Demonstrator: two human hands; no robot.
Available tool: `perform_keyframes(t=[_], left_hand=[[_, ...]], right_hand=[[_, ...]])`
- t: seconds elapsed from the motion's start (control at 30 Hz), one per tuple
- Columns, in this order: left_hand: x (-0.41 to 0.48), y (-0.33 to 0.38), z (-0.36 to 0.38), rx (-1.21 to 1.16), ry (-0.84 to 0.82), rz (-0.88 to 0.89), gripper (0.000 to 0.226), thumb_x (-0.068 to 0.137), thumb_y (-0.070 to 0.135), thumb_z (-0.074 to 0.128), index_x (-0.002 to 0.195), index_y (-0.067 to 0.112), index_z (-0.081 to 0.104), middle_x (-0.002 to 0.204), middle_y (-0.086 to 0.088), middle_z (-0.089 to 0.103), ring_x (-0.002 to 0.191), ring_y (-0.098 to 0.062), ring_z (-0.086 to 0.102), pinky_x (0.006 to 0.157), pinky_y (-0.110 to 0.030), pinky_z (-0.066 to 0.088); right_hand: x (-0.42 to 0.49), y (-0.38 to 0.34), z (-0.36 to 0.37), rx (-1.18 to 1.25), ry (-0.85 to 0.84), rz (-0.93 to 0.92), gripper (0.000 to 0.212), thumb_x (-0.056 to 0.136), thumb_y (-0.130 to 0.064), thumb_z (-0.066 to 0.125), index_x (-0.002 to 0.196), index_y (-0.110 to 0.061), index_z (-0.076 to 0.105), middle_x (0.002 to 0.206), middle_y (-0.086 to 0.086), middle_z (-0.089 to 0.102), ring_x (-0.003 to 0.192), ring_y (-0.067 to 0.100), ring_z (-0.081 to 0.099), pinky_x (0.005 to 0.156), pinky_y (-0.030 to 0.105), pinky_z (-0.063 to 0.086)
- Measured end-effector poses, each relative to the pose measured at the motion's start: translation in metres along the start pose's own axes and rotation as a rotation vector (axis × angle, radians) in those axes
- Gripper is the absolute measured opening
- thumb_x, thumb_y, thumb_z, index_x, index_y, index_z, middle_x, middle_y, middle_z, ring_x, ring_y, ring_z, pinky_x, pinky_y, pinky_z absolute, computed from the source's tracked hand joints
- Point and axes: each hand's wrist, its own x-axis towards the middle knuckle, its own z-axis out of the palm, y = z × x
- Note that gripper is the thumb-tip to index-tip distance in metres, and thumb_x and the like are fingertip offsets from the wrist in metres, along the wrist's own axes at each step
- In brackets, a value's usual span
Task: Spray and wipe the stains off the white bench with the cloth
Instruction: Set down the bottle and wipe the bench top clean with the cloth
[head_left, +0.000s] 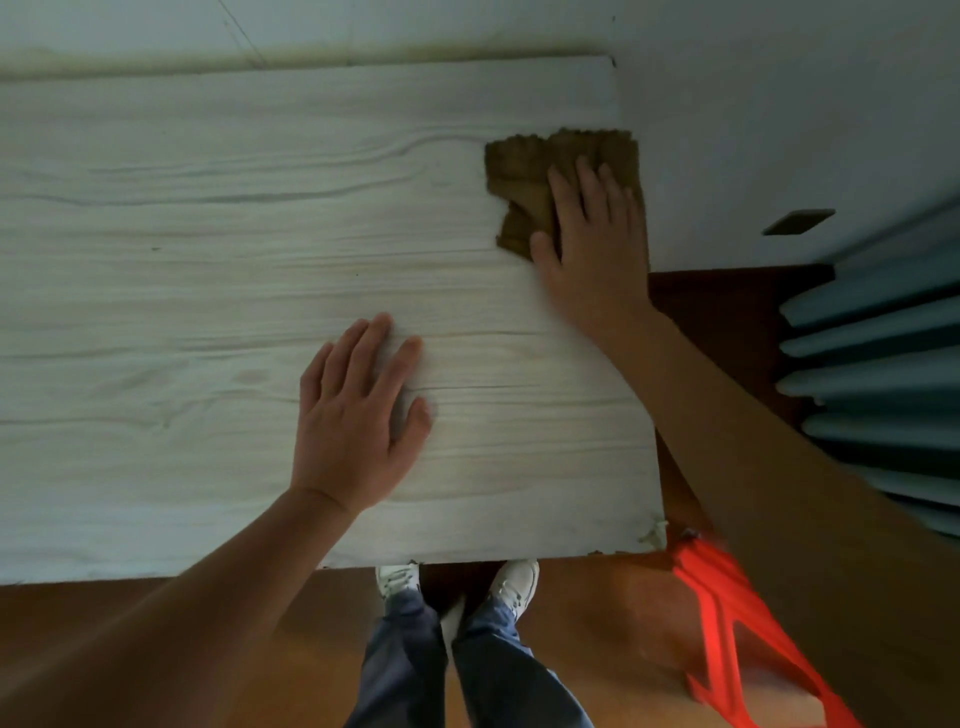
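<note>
The white wood-grain bench (182, 270) fills most of the view, seen from above. A brown textured cloth (524, 171) lies at the bench's far right edge. My right hand (592, 234) presses flat on the cloth with its fingers spread. My left hand (358, 410) rests palm down on the bare bench top nearer the front edge, fingers apart and holding nothing. No spray bottle is in view. I cannot make out clear stains on the surface.
A white wall (779, 104) rises behind and to the right of the bench. An orange plastic stool (727, 623) stands on the wooden floor (597, 613) at the bench's front right corner. Pale blue slats (883, 364) are at the right. My shoes show below the front edge.
</note>
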Motion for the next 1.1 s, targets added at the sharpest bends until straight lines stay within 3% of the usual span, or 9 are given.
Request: perform_keyframes(t=[0.23, 0.4, 0.63, 0.8, 1.0, 1.1], left_hand=[[0.000, -0.001, -0.002, 0.010, -0.069, -0.011, 0.060, 0.098, 0.046, 0.040, 0.149, 0.017, 0.050, 0.162, -0.014, 0.039, 0.151, -0.034, 0.033, 0.122, -0.051, 0.024], [-0.001, -0.001, -0.006, -0.030, -0.108, -0.021, 0.058, 0.099, 0.043, 0.042, 0.151, 0.017, 0.046, 0.164, -0.013, 0.034, 0.153, -0.033, 0.027, 0.123, -0.051, 0.021], [-0.006, -0.008, -0.028, -0.148, -0.279, 0.032, 0.058, 0.103, 0.042, 0.039, 0.156, 0.019, 0.037, 0.170, -0.011, 0.022, 0.158, -0.030, 0.014, 0.129, -0.047, 0.010], [-0.049, -0.059, -0.074, -0.136, -0.328, 0.079, 0.052, 0.103, 0.040, 0.046, 0.150, 0.017, 0.047, 0.161, -0.012, 0.039, 0.149, -0.033, 0.034, 0.121, -0.049, 0.025], [-0.141, -0.165, -0.110, -0.041, -0.295, -0.152, 0.056, 0.098, 0.044, 0.040, 0.146, 0.015, 0.051, 0.160, -0.016, 0.040, 0.146, -0.040, 0.038, 0.115, -0.054, 0.034], [-0.172, -0.207, -0.118, 0.008, -0.294, -0.275, 0.054, 0.102, 0.043, 0.044, 0.149, 0.015, 0.047, 0.163, -0.018, 0.035, 0.150, -0.040, 0.033, 0.118, -0.056, 0.032]], right_hand=[[-0.158, -0.032, 0.004, 0.050, 0.005, 0.116, 0.064, 0.099, -0.041, 0.042, 0.157, -0.021, 0.028, 0.166, 0.005, 0.021, 0.155, 0.024, 0.011, 0.126, 0.040, 0.003], [-0.239, -0.065, 0.011, 0.079, 0.001, 0.250, 0.065, 0.097, -0.040, 0.047, 0.157, -0.022, 0.029, 0.166, 0.005, 0.020, 0.155, 0.023, 0.009, 0.125, 0.034, -0.008], [-0.280, -0.116, 0.021, 0.119, 0.002, 0.385, 0.064, 0.097, -0.034, 0.046, 0.157, -0.022, 0.027, 0.167, 0.004, 0.018, 0.155, 0.024, 0.006, 0.126, 0.044, 0.002], [-0.286, -0.145, 0.026, 0.093, -0.030, 0.366, 0.060, 0.099, -0.032, 0.037, 0.157, -0.022, 0.028, 0.167, 0.005, 0.019, 0.155, 0.026, 0.007, 0.126, 0.047, 0.004], [-0.293, -0.215, 0.042, 0.106, -0.064, 0.293, 0.057, 0.099, -0.025, 0.049, 0.154, -0.022, 0.035, 0.166, 0.004, 0.022, 0.154, 0.027, 0.012, 0.126, 0.050, 0.008], [-0.291, -0.268, 0.054, 0.141, -0.074, 0.239, 0.058, 0.095, -0.024, 0.054, 0.151, -0.022, 0.041, 0.165, 0.004, 0.026, 0.154, 0.026, 0.014, 0.126, 0.045, 0.001]])
